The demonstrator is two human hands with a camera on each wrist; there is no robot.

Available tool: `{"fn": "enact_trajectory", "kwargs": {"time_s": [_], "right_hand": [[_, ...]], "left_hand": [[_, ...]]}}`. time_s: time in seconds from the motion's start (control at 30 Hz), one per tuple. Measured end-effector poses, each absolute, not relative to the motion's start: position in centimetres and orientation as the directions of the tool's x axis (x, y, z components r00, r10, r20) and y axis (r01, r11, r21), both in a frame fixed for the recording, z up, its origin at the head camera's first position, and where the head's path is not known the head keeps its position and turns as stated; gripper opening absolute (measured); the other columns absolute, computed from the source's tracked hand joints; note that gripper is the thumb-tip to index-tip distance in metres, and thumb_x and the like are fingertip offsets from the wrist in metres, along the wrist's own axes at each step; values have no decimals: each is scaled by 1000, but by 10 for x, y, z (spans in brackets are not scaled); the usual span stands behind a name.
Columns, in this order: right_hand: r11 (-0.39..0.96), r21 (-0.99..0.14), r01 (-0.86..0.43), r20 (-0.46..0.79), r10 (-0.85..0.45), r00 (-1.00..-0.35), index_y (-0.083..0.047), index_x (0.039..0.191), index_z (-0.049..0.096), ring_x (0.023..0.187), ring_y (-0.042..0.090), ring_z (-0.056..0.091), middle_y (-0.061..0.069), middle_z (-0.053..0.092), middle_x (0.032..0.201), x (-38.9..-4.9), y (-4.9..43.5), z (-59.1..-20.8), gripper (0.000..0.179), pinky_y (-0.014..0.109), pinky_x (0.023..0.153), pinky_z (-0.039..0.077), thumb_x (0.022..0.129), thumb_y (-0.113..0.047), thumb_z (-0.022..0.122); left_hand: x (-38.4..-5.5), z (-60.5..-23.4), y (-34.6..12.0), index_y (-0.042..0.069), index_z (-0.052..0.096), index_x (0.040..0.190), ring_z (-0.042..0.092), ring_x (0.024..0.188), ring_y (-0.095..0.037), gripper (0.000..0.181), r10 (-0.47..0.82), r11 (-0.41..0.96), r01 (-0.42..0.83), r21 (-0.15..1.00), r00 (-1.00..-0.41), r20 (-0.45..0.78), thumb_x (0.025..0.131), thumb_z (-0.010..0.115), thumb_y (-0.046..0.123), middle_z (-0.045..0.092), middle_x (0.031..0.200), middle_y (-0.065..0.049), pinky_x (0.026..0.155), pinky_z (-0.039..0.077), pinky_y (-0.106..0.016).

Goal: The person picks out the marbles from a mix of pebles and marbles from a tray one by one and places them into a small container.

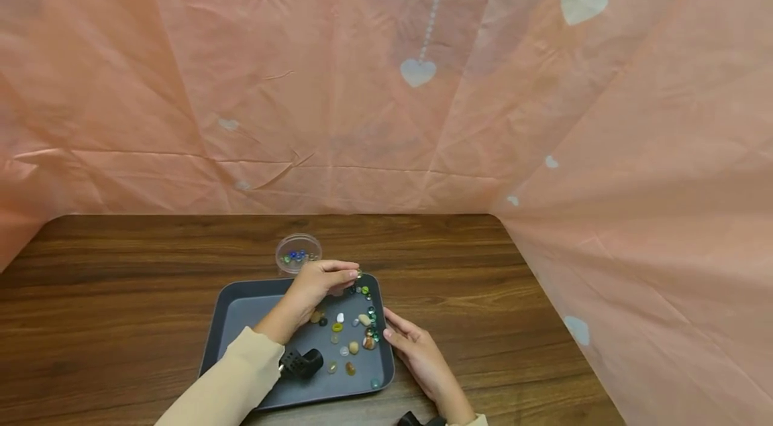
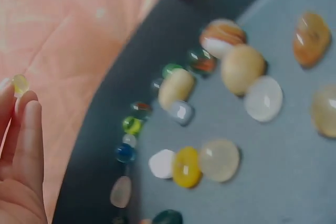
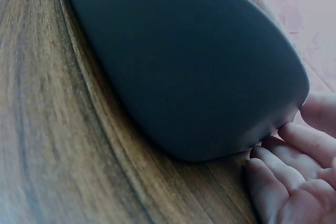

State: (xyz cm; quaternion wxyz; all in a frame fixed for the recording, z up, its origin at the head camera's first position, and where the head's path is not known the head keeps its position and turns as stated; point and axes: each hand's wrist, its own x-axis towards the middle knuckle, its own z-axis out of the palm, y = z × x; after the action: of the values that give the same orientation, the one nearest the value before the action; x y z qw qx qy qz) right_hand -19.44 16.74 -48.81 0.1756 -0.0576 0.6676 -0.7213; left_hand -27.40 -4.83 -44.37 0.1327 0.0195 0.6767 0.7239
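My left hand (image 1: 318, 284) is above the far right corner of a dark grey tray (image 1: 253, 288). Its thumb and fingertips pinch a small, clear yellowish marble (image 2: 20, 84), held out past the tray's rim in the left wrist view. At the tray's right side, my right hand (image 1: 419, 351) grips the edge, with fingers (image 3: 307, 140) against the wall and lower edge. Inside the tray lie glass marbles and polished stones, among them a yellow stone (image 2: 187, 167), a striped brown-and-white stone (image 2: 222, 38) and a white stone (image 1: 340, 317). Many gather along the right wall.
Behind the tray stands a round clear container (image 1: 298, 236) with blue and green marbles (image 1: 297, 255) in it. The wooden table (image 1: 471, 278) is bordered by a pink sheet (image 1: 338, 111) at the back and right. A black wrist device (image 1: 304, 363) overhangs the tray.
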Motion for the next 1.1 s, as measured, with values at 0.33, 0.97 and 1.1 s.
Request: {"fn": "enact_trajectory", "kwargs": {"time_s": [0.33, 0.97, 1.1], "right_hand": [[-48, -983, 180, -155, -330, -931, -1, 141, 35, 132, 22, 37, 17, 35, 145, -193, 166, -487, 53, 22, 100, 38, 94, -19, 53], [-50, -979, 199, -175, -311, -934, -2, 140, 38, 130, 21, 40, 15, 37, 145, -190, 166, -488, 52, 25, 100, 39, 94, -19, 54], [-53, -978, 204, -177, -311, -934, -2, 140, 37, 131, 21, 40, 16, 37, 145, -190, 166, -487, 53, 25, 100, 39, 93, -19, 54]], "left_hand": [[-278, -430, -75, -11, 48, 127, 63, 103, -17, 46, 216, -356, -210, 911, -967, -138, 87, 62, 5, 64, 110, -7, 93, 45, -30], [-280, -415, -111, 10, 73, 101, 64, 86, -2, 18, -70, -234, -63, 970, -994, -82, 84, 69, 16, 70, 88, 10, 82, 50, -21], [-281, -417, -114, 7, 71, 104, 58, 78, -1, 31, -217, 221, -29, 975, -976, 20, 81, 72, 27, 72, 94, 2, 65, 46, -18]]}}
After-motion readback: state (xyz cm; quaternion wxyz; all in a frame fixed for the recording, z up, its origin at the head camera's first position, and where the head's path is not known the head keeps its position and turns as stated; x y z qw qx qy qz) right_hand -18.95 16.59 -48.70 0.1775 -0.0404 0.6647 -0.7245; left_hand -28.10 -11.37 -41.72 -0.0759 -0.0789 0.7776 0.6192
